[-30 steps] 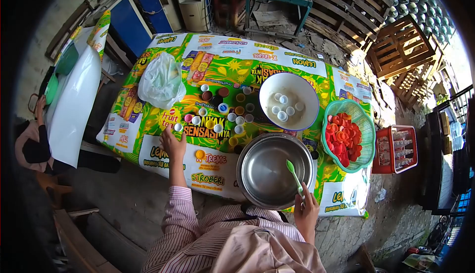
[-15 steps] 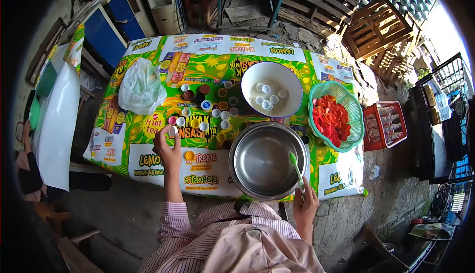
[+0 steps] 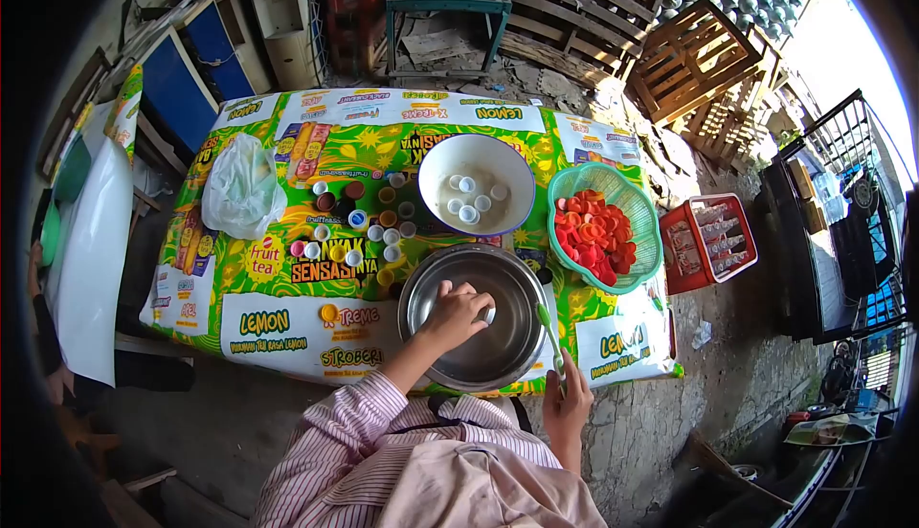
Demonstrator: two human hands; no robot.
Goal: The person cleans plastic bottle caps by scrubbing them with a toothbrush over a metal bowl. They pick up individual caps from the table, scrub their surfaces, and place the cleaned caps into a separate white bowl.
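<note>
My left hand (image 3: 454,317) is over the steel basin (image 3: 414,337), its fingers closed on a small white cap (image 3: 489,315). In my right hand (image 3: 569,394), at the basin's right side, is a green and white toothbrush (image 3: 549,330), bristle end up. A white bowl with a blue rim (image 3: 522,159) stands behind the basin and holds several white caps in cloudy liquid. Loose caps in white, brown, yellow and pink (image 3: 299,247) lie on the printed tablecloth to the left. A green basket (image 3: 639,200) full of red caps stands at the right.
A clear plastic bag (image 3: 241,186) lies on the left of the table (image 3: 263,329). A red crate (image 3: 710,243) stands off the table's right side. Wooden pallets (image 3: 584,13) and a metal-framed stand (image 3: 450,6) are behind. Another person's hand shows at the far left edge.
My left hand has moved right from the loose caps to over the steel basin, with the white cap in it. My right hand still holds the toothbrush. The whole view has shifted slightly.
</note>
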